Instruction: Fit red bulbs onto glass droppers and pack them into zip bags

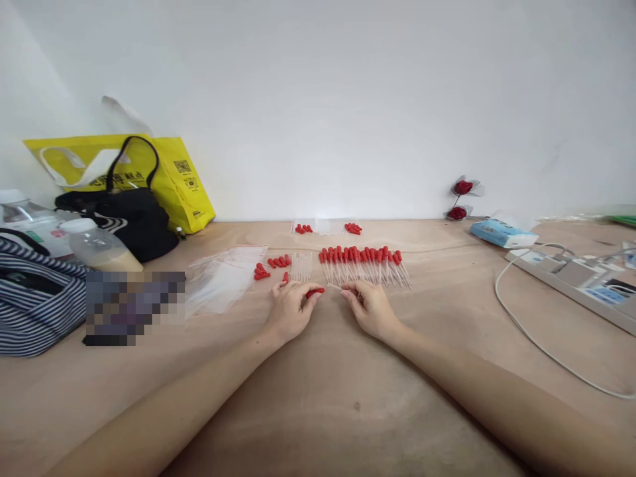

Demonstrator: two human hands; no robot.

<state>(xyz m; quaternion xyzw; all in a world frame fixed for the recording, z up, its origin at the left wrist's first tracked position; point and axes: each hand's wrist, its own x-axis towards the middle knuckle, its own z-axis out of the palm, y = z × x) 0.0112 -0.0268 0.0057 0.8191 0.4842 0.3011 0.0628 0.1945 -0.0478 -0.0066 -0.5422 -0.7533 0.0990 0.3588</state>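
In the middle of the table, my left hand [293,309] pinches a red rubber bulb [315,291] between thumb and fingers. Facing it, my right hand [368,308] is closed on a thin clear glass tube [334,287], whose end points at the bulb; a small gap seems to lie between them. Just beyond my right hand is a row of droppers [362,257], clear tubes topped with red bulbs. Several bare tubes [301,266] lie side by side past my left hand. Loose red bulbs [261,271] are scattered to their left.
Clear plastic bags [231,271] lie left of the bulbs. Against the wall are bagged bulbs and tubes [330,226]. A yellow bag [183,185], black bag [136,222], bottle [102,245] and striped bag [44,298] crowd the left. Tissues [503,233] and a power strip [571,281] with cable sit right.
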